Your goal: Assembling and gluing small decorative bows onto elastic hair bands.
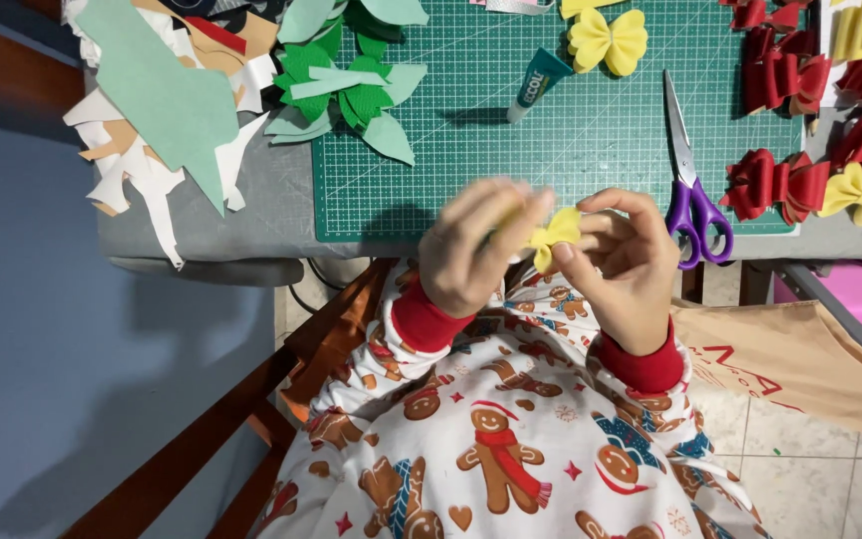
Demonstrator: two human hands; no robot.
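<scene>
Currently both hands, left hand (471,250) and right hand (626,260), pinch the yellow bow (556,235) closed (just below the cutting mat (551,150)); keep the centre fold squeezed evenly.

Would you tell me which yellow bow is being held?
The yellow bow pinched between left hand and right hand; the other yellow bows lie on the mat or table.

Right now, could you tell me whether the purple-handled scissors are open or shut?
Shut: the scissors lie flat on the green cutting mat, blades together in one line.
</scene>
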